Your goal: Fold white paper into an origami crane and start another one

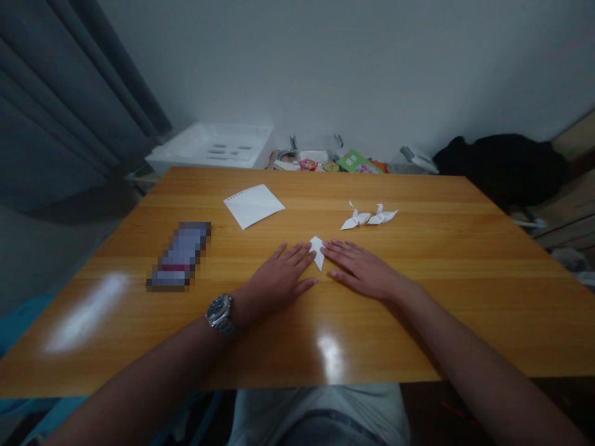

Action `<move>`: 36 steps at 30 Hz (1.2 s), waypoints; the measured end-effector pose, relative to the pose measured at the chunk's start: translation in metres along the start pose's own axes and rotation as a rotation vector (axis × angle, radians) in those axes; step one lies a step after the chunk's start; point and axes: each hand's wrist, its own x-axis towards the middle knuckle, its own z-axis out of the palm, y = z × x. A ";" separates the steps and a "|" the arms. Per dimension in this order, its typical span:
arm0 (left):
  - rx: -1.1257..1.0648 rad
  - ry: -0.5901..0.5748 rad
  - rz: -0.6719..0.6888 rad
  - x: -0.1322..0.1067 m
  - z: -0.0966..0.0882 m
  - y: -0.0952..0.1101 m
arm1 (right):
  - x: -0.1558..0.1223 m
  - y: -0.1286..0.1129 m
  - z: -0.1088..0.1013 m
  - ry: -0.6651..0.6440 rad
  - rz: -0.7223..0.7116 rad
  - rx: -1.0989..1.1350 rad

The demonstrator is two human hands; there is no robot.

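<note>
A small folded white paper piece (318, 251) lies on the wooden table (418, 310) between my two hands. My left hand (277, 277), with a wristwatch on its wrist, rests flat on the table, its fingertips touching the paper's left edge. My right hand (362, 268) also lies flat with fingers stretched out, touching the paper's right side. Both hands are open and press down rather than grip.
Two finished white paper cranes (369, 217) sit behind my right hand. A white paper sheet (253, 205) lies at the back left, a blurred-out object (180, 255) to the left. Behind the table are a white box (214, 145), clutter and dark cloth (502, 164).
</note>
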 end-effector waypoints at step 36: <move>-0.033 -0.022 0.088 -0.003 -0.014 -0.009 | -0.001 0.007 0.006 -0.027 0.016 0.109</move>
